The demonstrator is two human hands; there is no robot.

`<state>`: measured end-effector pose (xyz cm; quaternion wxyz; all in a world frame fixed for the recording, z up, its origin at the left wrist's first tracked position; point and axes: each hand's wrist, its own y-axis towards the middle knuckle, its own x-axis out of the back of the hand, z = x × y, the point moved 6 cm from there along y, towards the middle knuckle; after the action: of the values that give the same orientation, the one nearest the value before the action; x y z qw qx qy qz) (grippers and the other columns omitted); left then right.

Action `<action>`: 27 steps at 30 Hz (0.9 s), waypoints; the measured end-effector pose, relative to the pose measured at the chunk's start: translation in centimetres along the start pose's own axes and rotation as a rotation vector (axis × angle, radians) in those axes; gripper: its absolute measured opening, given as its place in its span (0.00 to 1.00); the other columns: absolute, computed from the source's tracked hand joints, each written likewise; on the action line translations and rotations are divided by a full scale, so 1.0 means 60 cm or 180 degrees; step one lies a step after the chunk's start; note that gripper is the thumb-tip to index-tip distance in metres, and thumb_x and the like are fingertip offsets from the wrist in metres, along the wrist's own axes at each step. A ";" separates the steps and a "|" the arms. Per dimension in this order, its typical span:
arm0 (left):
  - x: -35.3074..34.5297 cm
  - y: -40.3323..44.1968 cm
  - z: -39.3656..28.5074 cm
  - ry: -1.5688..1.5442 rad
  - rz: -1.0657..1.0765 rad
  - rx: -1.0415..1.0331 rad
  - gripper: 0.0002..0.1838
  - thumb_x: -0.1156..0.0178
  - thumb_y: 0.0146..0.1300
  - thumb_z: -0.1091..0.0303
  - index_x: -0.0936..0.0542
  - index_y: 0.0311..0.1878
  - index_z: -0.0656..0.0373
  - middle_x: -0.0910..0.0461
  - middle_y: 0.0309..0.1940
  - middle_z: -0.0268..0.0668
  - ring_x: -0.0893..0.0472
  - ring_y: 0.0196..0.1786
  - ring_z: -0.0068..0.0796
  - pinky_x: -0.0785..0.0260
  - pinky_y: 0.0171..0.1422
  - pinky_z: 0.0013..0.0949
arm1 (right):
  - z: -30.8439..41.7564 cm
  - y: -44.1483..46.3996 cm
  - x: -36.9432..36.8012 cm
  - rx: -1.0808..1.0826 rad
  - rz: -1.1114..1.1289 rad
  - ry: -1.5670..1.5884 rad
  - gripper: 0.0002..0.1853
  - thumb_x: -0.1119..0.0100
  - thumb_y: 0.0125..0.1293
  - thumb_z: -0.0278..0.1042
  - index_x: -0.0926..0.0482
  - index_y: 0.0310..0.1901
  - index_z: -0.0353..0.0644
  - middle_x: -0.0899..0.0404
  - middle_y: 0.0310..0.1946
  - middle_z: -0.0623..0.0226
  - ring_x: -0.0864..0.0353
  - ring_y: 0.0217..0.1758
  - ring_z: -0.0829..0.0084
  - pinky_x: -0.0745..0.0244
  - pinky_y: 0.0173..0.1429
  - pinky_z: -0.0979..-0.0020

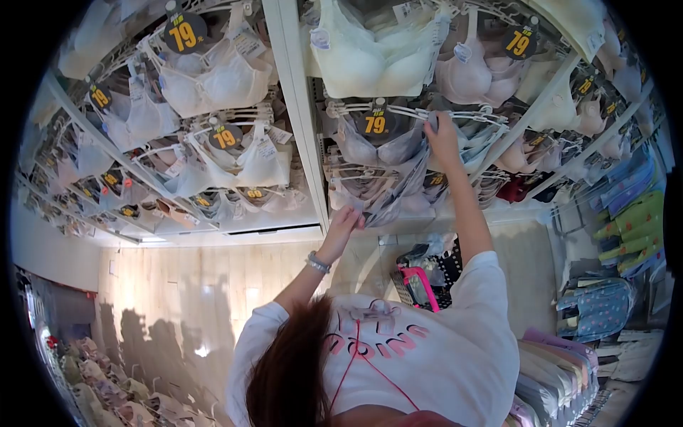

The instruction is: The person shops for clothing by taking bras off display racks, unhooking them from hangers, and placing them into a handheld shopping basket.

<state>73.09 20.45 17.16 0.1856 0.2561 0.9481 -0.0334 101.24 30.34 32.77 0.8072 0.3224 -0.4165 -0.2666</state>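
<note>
A greyish-lavender bra (400,183) is stretched slantwise between my two hands in front of the rack. My left hand (343,226), with a beaded bracelet at the wrist, is closed on its lower end. Higher up, my right hand (442,140) is closed on its upper end, close to the white hangers (409,112); the fingertips partly hide what they pinch. Just left of the right hand hangs another grey bra (377,148) below a round black price tag (376,122). Pale blue bras (469,146) hang to the right.
White bras (377,53) hang above on the wall rack, and a white upright post (297,92) divides its sections. A shopping basket (402,285) with a pink handle and items inside is on the wooden floor (220,285). Folded clothes (558,370) and hanging green garments (637,228) are at right.
</note>
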 end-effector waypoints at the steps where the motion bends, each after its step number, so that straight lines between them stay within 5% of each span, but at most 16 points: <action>1: -0.003 0.015 0.001 0.0208 0.0085 0.0007 0.09 0.52 0.71 0.65 0.29 0.45 0.61 0.30 0.27 0.29 0.30 0.32 0.19 0.35 0.41 0.25 | -0.004 0.001 0.001 -0.0021 0.0073 0.0053 0.15 0.39 0.58 0.30 0.27 0.44 0.34 0.25 0.39 0.47 0.26 0.44 0.45 0.30 0.46 0.57; 4: -0.041 0.091 -0.031 0.0687 0.0208 -0.0121 0.10 0.53 0.71 0.64 0.28 0.44 0.62 0.28 0.28 0.31 0.27 0.33 0.22 0.34 0.45 0.25 | -0.007 0.008 0.002 0.0021 0.0242 0.0091 0.15 0.38 0.57 0.31 0.26 0.44 0.34 0.24 0.38 0.47 0.25 0.42 0.45 0.30 0.45 0.57; 6: -0.087 0.162 -0.075 0.1090 0.0087 -0.0574 0.10 0.51 0.69 0.67 0.28 0.43 0.65 0.24 0.34 0.40 0.23 0.40 0.34 0.33 0.50 0.31 | -0.007 0.012 0.002 0.0066 0.0312 0.0056 0.15 0.38 0.57 0.31 0.26 0.43 0.34 0.24 0.38 0.47 0.25 0.42 0.45 0.29 0.45 0.57; 8: -0.117 0.238 -0.092 0.2411 -0.0408 -0.2657 0.09 0.47 0.65 0.70 0.26 0.42 0.67 0.24 0.43 0.48 0.24 0.48 0.46 0.33 0.54 0.38 | -0.008 0.013 0.001 0.0086 0.0347 0.0022 0.15 0.38 0.57 0.32 0.26 0.43 0.34 0.24 0.38 0.47 0.25 0.43 0.45 0.29 0.45 0.57; 13: -0.158 0.359 -0.062 0.1967 -0.0273 -0.1982 0.07 0.44 0.59 0.73 0.22 0.37 0.67 0.26 0.44 0.49 0.25 0.48 0.50 0.33 0.53 0.40 | -0.007 0.017 0.003 -0.0013 0.0500 -0.0041 0.14 0.38 0.57 0.32 0.26 0.42 0.33 0.23 0.38 0.47 0.24 0.43 0.45 0.29 0.45 0.58; 18: -0.128 0.353 -0.082 0.2245 -0.0838 -0.2319 0.06 0.44 0.57 0.76 0.22 0.36 0.68 0.23 0.36 0.48 0.23 0.40 0.50 0.30 0.46 0.39 | 0.014 0.019 0.023 0.0200 0.0292 -0.0132 0.15 0.37 0.55 0.30 0.25 0.43 0.33 0.23 0.37 0.48 0.24 0.43 0.45 0.29 0.45 0.57; 27: -0.113 0.296 -0.074 0.2001 -0.1038 -0.2443 0.06 0.44 0.62 0.74 0.23 0.39 0.67 0.23 0.41 0.45 0.22 0.45 0.43 0.29 0.46 0.33 | 0.019 0.019 0.025 0.0049 0.0265 -0.0041 0.14 0.37 0.55 0.30 0.23 0.41 0.32 0.22 0.36 0.47 0.23 0.41 0.46 0.29 0.44 0.58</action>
<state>85.87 33.32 24.34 -0.0352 0.0163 0.9296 0.3665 101.25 29.72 34.87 0.8124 0.3093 -0.4367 -0.2317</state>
